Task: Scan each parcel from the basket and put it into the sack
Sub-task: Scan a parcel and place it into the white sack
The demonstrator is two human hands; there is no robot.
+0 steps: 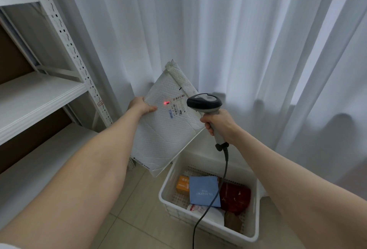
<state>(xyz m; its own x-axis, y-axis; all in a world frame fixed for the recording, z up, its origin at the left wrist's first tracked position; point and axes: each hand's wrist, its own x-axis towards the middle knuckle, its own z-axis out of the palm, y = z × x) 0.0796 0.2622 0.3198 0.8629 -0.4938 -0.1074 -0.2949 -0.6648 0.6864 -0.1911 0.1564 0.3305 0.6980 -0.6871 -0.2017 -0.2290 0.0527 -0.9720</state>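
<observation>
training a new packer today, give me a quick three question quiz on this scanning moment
1. True or false: the white padded mailer lies in the white plastic basket.
2. Which hand grips the grey-and-black corded barcode scanner? A left, B right.
3. Fill in: the blue flat parcel lies between the orange box and a ___ parcel.
Key: 1 false, the left hand holds it up; 2 B, the right hand; 3 dark red parcel.

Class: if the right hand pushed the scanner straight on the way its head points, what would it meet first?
Most likely the white padded parcel that the left hand holds up: the scanner in the right hand aims at it, its red dot by the label. Depth between them is unclear.
</observation>
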